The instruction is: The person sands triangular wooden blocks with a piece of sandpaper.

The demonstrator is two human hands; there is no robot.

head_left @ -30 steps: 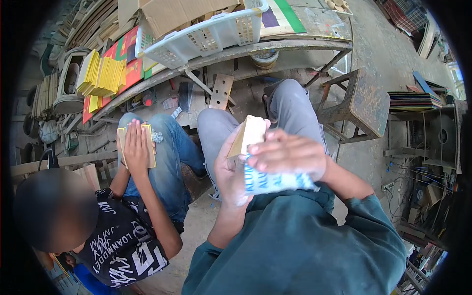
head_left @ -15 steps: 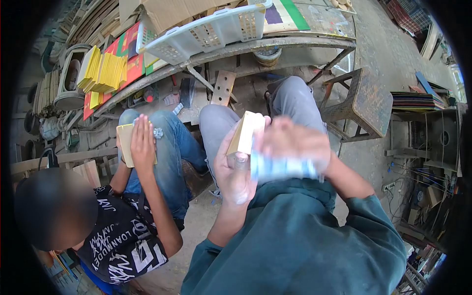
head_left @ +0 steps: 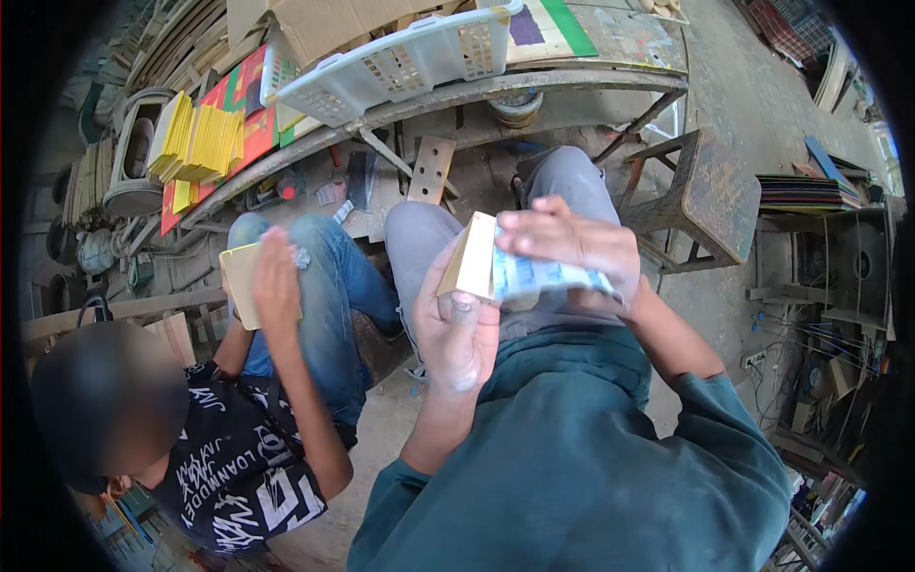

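Observation:
My left hand (head_left: 456, 345) is closed around a pale wooden block (head_left: 467, 265), held tilted above my lap with its thumb on the near end. My right hand (head_left: 581, 243) grips a sheet of sandpaper (head_left: 548, 275) with a blue-and-white printed back. The sheet lies against the block's right side, under my fingers, and its loose end hangs toward my wrist. The block's face beneath the paper is hidden. To the left, a co-worker's hand (head_left: 276, 281) is pressed on a flat wooden board (head_left: 245, 284) over their knee; what lies under that hand is mostly hidden.
Ahead stands a metal-framed table (head_left: 610, 78) with a white plastic basket (head_left: 400, 81) on it. Yellow-edged pieces (head_left: 205, 143) are stacked at its left end. A worn stool (head_left: 701, 200) stands to the right, and a bucket (head_left: 518, 110) sits beneath the table.
My right hand and the sandpaper have shifted slightly up along the block and are less blurred. The co-worker's hand and board have moved a little.

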